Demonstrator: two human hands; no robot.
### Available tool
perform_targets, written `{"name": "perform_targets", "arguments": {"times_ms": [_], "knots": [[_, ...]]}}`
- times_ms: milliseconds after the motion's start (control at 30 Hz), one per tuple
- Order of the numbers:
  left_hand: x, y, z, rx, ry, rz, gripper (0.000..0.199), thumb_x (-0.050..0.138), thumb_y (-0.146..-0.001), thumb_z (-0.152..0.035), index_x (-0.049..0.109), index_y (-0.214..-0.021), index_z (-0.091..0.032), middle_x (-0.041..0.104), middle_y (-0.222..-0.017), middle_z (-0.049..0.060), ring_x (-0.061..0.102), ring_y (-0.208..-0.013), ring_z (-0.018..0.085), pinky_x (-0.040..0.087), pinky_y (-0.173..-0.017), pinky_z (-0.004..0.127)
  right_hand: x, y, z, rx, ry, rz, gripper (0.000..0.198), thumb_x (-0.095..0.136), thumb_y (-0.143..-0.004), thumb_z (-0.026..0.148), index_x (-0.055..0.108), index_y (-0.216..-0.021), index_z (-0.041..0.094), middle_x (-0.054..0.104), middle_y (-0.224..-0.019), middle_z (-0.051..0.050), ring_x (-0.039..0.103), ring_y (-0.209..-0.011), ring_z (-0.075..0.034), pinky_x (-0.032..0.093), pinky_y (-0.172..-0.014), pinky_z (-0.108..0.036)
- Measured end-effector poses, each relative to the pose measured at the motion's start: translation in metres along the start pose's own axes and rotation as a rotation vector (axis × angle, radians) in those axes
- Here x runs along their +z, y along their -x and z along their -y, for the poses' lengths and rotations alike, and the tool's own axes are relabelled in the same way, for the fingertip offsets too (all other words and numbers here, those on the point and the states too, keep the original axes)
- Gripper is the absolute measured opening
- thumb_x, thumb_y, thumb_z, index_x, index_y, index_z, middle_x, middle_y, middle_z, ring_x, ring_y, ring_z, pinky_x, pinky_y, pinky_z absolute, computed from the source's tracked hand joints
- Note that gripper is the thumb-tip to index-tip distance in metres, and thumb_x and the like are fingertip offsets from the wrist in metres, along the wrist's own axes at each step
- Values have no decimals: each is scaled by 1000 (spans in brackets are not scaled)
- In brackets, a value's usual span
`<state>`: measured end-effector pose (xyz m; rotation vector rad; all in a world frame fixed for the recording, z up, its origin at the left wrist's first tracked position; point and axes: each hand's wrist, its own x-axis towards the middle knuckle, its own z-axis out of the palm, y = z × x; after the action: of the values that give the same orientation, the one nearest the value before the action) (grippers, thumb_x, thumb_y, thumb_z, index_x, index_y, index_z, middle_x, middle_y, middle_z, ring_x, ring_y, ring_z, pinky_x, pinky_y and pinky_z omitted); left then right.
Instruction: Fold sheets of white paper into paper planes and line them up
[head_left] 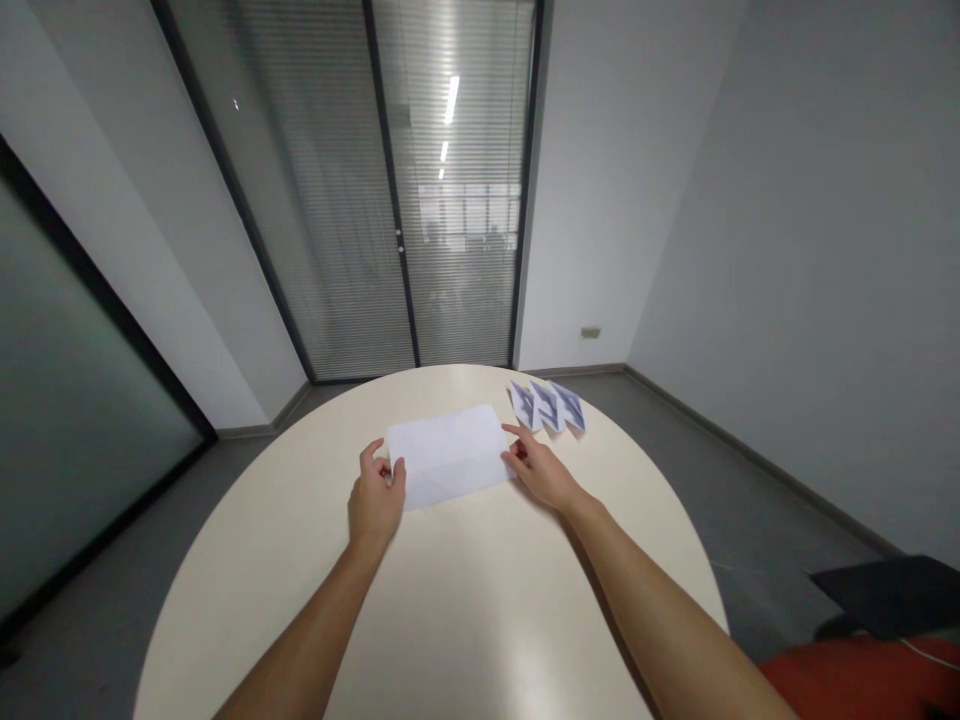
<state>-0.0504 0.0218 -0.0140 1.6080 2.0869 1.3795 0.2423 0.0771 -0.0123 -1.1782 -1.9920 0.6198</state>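
Observation:
A white sheet of paper (pixel 450 455) lies in front of me on the table, turned slightly, with a faint crease running across it. My left hand (pixel 377 500) grips its left edge, thumb on top and the other fingers curled at the side. At the right edge, my right hand (pixel 541 468) holds the sheet with thumb and bent fingers, its index finger stretched along the upper corner. Just beyond that hand stands a zigzag-folded leaflet (pixel 547 408) with bluish-grey pictures on its panels.
The round cream table (pixel 450 620) carries both papers. Behind it are glass doors with blinds (pixel 457 280) and pale walls (pixel 810 250). At the lower right, a dark flat object (pixel 892 592) sits above something red (pixel 862 680), with a thin white cable.

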Motion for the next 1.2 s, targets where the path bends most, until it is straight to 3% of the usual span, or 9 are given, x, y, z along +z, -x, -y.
{"name": "perform_targets", "arguments": {"times_ms": [167,333,467,633,767,1000,1067,1200], "knots": [[5,-2,7,71,52,-64,48,57,-92,-34,44,-136,-21,68,-120,11,67,-108,25,53,-92,40,0,1,1,29,27,6,47,51,-97,33,48,-141,15,67,-88,-4,61,-77,-19,44,-73,-30],[9,-1,9,267,21,-52,52,56,-93,-32,44,-142,-19,55,-144,15,50,-136,30,39,-115,51,-2,2,4,48,69,37,49,51,-97,32,52,-142,13,70,-91,-6,61,-77,-19,44,-72,-29],[13,5,8,414,-20,62,49,54,-94,-30,49,-141,-18,57,-144,14,48,-139,30,38,-118,52,-5,2,10,59,112,61,51,50,-95,31,55,-142,11,72,-90,-6,62,-76,-19,44,-70,-28],[15,12,7,524,-146,226,43,53,-94,-27,57,-135,-18,56,-148,13,43,-143,34,33,-119,60,-7,3,14,70,151,83,49,50,-92,27,63,-135,9,72,-80,-6,61,-68,-19,42,-64,-28],[14,15,7,589,-194,351,42,52,-95,-26,58,-135,-16,55,-148,13,43,-144,33,33,-120,58,-8,3,16,64,219,105,45,51,-90,26,67,-130,13,72,-76,-5,62,-67,-19,43,-65,-28],[11,21,-1,640,-166,439,37,56,-93,-27,64,-129,-18,63,-140,12,54,-135,30,43,-115,53,-7,3,41,74,370,-34,36,54,-93,31,70,-121,15,73,-103,-12,67,-91,-24,49,-84,-33],[10,22,-6,639,-149,448,33,58,-92,-27,67,-123,-19,66,-136,11,57,-131,29,44,-114,51,0,5,49,-45,325,-2,37,52,-96,31,67,-125,14,71,-115,-14,65,-105,-25,48,-94,-35],[7,22,-16,638,-90,481,29,56,-94,-26,69,-119,-20,68,-131,10,61,-126,25,48,-112,46,19,13,59,-285,285,231,50,48,-99,31,51,-146,13,53,-149,-17,48,-138,-28,36,-116,-44]]}}
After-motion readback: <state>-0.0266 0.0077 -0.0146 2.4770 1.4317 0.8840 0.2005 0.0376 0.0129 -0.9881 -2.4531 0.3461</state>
